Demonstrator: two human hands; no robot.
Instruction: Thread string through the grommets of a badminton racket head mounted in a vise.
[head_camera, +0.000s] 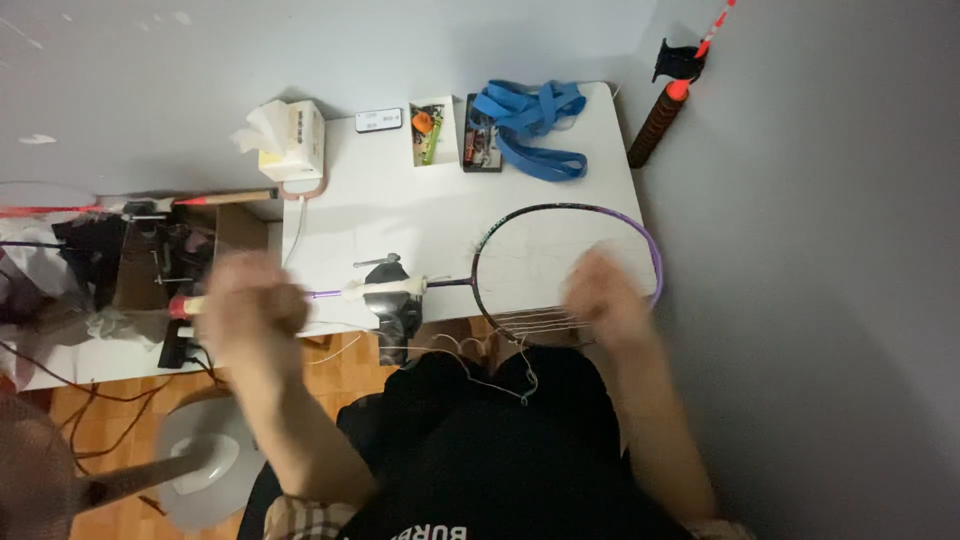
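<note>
A badminton racket (640, 235) with a dark and purple frame lies flat on the white table (400, 215), head to the right, shaft (450, 284) running left. Only a few strings cross the lower part of the head. My right hand (606, 296) is blurred over the lower edge of the racket head, fingers curled near loose string (470, 350) that trails off the table toward my lap. My left hand (250, 305) is a blurred fist over the racket's handle end at the table's left edge. Whether either hand grips anything is not clear.
At the table's back stand a tissue box (292, 140), a small white device (379, 120), two small open boxes (432, 130) and a blue strap (535, 125). A dark tool (395, 300) lies by the shaft. Left is a cluttered lower surface with cables; a fan (200, 460) stands on the wood floor.
</note>
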